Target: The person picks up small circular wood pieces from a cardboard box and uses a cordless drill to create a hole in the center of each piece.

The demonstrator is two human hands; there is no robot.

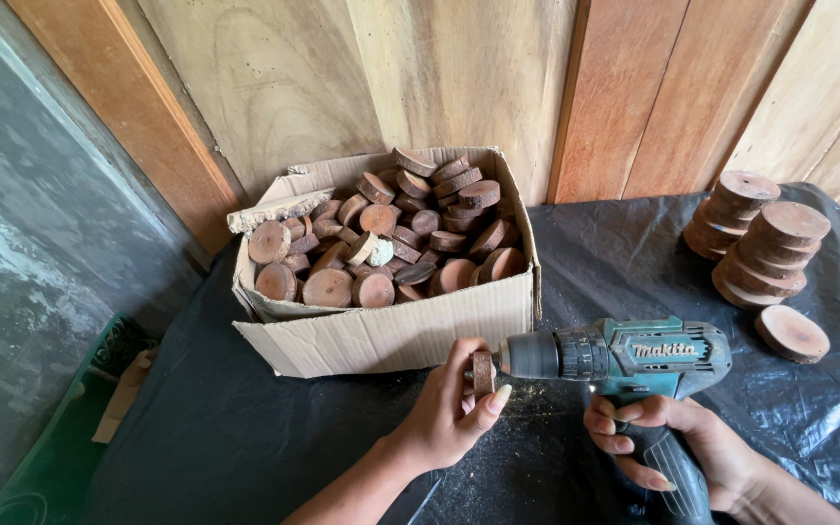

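- The left hand (pixel 454 403) pinches a small wood disc (pixel 482 373) on edge between thumb and fingers, just in front of the cardboard box (pixel 391 335).
- The right hand (pixel 678 442) is wrapped tight around the grip of a teal drill (pixel 624 358), which lies level with its nose touching the disc's face.
- The bit itself is hidden between chuck and disc — I cannot tell how deep it sits.
- To drill this well, I would judge that the drill should stay square to the disc's face, so the hole runs straight through and does not wander toward the bark edge.
- The fingers (pixel 467 362) behind the disc look close to the line of the bit; shifting the pinch out to the rim would keep them clear if the bit breaks through.
- Light, steady pressure seems wise — a disc this thin could spin or split if the bit grabs.
- The box is heaped with more discs, and larger slices (pixel 758 238) stand stacked at the far right of the black-covered tabletop (pixel 245 428).
- Pale sawdust (pixel 537 389) lies under the drill.
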